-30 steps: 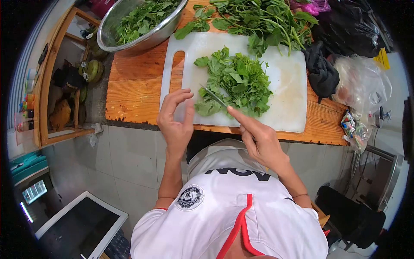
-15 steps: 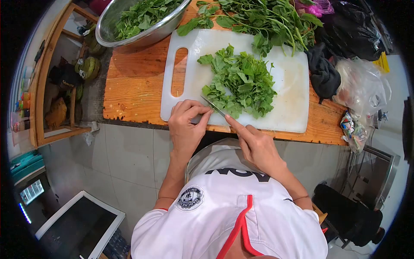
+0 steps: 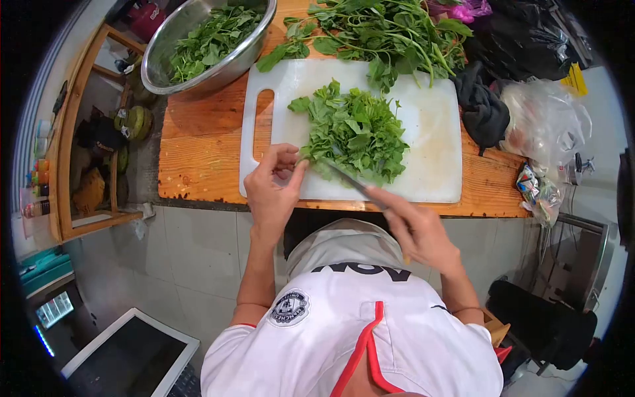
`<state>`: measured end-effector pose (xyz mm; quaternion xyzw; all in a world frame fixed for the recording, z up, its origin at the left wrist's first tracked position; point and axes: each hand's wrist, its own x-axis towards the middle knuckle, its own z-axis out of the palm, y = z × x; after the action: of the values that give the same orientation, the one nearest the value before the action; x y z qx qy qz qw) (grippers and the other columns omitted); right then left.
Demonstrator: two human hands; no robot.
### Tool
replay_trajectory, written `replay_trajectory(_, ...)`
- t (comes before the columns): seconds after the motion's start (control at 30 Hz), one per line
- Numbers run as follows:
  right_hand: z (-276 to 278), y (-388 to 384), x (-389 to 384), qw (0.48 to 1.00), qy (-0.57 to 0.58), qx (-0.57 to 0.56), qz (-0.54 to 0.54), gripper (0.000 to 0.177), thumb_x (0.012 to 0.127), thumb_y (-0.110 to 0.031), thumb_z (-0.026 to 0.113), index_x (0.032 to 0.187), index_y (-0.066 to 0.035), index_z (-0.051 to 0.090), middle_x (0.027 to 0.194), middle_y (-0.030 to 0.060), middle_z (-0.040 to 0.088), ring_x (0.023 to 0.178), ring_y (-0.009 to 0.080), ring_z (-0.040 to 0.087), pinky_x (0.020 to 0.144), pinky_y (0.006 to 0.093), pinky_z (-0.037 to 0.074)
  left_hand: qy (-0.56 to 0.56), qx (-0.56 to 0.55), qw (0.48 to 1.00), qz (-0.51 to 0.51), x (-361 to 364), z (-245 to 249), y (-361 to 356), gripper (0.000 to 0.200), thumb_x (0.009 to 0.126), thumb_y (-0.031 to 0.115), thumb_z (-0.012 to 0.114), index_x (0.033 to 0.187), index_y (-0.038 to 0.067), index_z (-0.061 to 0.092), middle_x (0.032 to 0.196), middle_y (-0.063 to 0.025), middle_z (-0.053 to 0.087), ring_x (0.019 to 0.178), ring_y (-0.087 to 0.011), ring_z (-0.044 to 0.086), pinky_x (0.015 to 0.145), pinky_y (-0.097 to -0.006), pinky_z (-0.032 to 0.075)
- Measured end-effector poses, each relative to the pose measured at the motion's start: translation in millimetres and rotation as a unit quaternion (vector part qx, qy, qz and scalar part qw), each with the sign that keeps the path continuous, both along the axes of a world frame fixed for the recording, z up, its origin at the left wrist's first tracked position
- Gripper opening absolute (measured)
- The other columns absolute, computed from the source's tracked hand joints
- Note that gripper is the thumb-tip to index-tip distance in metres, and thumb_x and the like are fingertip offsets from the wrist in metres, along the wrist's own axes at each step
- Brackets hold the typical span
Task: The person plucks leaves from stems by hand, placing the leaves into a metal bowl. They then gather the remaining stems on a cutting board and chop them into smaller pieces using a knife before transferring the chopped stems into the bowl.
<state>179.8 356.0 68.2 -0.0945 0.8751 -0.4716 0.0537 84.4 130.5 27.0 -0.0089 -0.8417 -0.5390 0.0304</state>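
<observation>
My left hand (image 3: 274,192) is at the front left of the white cutting board (image 3: 433,178), its thumb and fingers pinched on something small and green. My right hand (image 3: 417,228) grips a knife (image 3: 347,177) by its handle, somewhat blurred. The blade points up and left over the lower edge of the pile of cut leaves (image 3: 357,129), its tip close to my left fingertips. Uncut leafy stems (image 3: 397,36) lie across the board's far edge.
A metal bowl (image 3: 155,63) holding leaves stands at the back left of the wooden table (image 3: 198,145). Right of the board are a black cloth (image 3: 481,109), a clear plastic bag (image 3: 546,122) and a black bag (image 3: 522,46). A wooden-framed shelf (image 3: 63,165) stands at the left.
My right hand has moved right and down, drawing the knife handle away from my left hand. The fingers of my left hand have shifted slightly left. The whole view has shifted a little.
</observation>
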Motion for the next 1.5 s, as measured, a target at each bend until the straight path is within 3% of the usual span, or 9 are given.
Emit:
replay_trajectory(0.13,30.6,31.8,-0.4,0.977,-0.075,0.099,-0.174,0.043,0.089,-0.002,0.055,0.132,-0.01,0.055,0.087,0.0182,0.064,0.07,0.0318,0.064,0.067,0.0375,0.051,0.048,-0.019,0.996,-0.075,-16.2,4.2,2.6,0.01,0.084,0.002,0.069,0.093,0.0,0.069,0.085,-0.0072,0.07,0.073,-0.0133,0.066,0.066,-0.0246,0.051)
replay_trajectory(0.3,-18.7,88.4,-17.4,0.94,0.103,0.203,-0.253,0.042,0.089,0.002,0.054,0.13,-0.006,0.056,0.094,0.0173,0.056,0.076,0.0302,0.06,0.071,0.0375,0.049,0.106,-0.086,0.981,-0.14,-39.5,16.4,-4.1,0.011,0.086,0.001,0.062,0.096,-0.001,0.068,0.094,-0.0103,0.067,0.073,-0.019,0.067,0.064,-0.0267,0.053)
replay_trajectory(0.5,-32.3,96.4,-26.2,0.933,0.106,0.266,-0.219,0.048,0.085,0.0,0.061,0.132,-0.002,0.053,0.108,0.0194,0.049,0.092,0.0325,0.055,0.08,0.0416,0.046,0.021,-0.165,0.948,-0.272,-61.6,34.6,-25.8,0.058,0.074,0.007,0.07,0.129,0.005,0.052,0.123,-0.0129,0.051,0.101,-0.0288,0.058,0.081,-0.0358,0.052)
replay_trajectory(0.6,-18.2,90.8,-30.8,0.919,0.137,0.333,-0.161,0.063,0.077,-0.014,0.073,0.135,-0.001,0.049,0.116,0.0195,0.048,0.099,0.0341,0.051,0.085,0.043,0.044,0.117,-0.272,0.882,-0.366,-75.7,35.9,-35.9,0.098,0.061,0.015,0.081,0.145,0.008,0.031,0.13,-0.0175,0.042,0.114,-0.0345,0.05,0.093,-0.0423,0.046)
replay_trajectory(0.7,7.5,66.0,-41.3,0.963,0.096,0.228,-0.105,0.108,0.055,-0.038,0.089,0.144,-0.006,0.039,0.13,0.02,0.044,0.106,0.0374,0.048,0.091,0.0439,0.044,0.057,-0.297,0.875,-0.378,-86.4,37.9,-25.3,0.122,0.05,0.019,0.086,0.15,0.007,0.018,0.132,-0.0205,0.039,0.126,-0.039,0.04,0.108,-0.0435,0.035)
replay_trajectory(0.8,2.0,42.6,-60.0,0.97,0.066,0.231,-0.023,0.12,0.048,-0.043,0.09,0.147,-0.009,0.032,0.132,0.0217,0.042,0.108,0.0395,0.049,0.094,0.0449,0.045,0.002,-0.241,0.873,-0.424,-102.5,38.2,-9.0,0.129,0.046,0.018,0.088,0.151,0.006,0.015,0.13,-0.0199,0.039,0.123,-0.0405,0.042,0.104,-0.0424,0.039)
replay_trajectory(1.03,-5.0,-12.4,-99.0,0.967,0.06,0.245,-0.035,0.109,0.05,-0.037,0.09,0.144,-0.019,0.038,0.13,0.0243,0.041,0.114,0.0417,0.048,0.088,0.0472,0.05,0.03,-0.203,0.887,-0.415,-97.5,23.6,18.4,0.115,0.048,0.011,0.087,0.144,0.001,0.026,0.123,-0.0206,0.041,0.113,-0.0415,0.05,0.097,-0.0422,0.044)
replay_trajectory(1.23,-25.5,-34.0,-114.9,0.989,0.087,0.118,-0.011,0.073,0.058,-0.015,0.081,0.125,-0.009,0.052,0.125,0.0206,0.045,0.109,0.0408,0.053,0.087,0.0456,0.05,0.012,-0.167,0.905,-0.391,-96.6,6.7,17.8,0.073,0.064,0.009,0.077,0.126,-0.002,0.042,0.117,-0.021,0.047,0.113,-0.0417,0.05,0.095,-0.0431,0.044)
replay_trajectory(1.5,2.5,-33.9,-145.5,0.993,0.105,0.059,0.013,0.054,0.057,0.0,0.078,0.108,-0.002,0.063,0.105,0.016,0.057,0.095,0.0354,0.059,0.085,0.0385,0.048,0.035,-0.108,0.91,-0.399,-106.7,25.7,7.8,0.062,0.069,0.012,0.076,0.122,0.001,0.044,0.117,-0.0196,0.051,0.114,-0.0342,0.052,0.095,-0.0398,0.045)
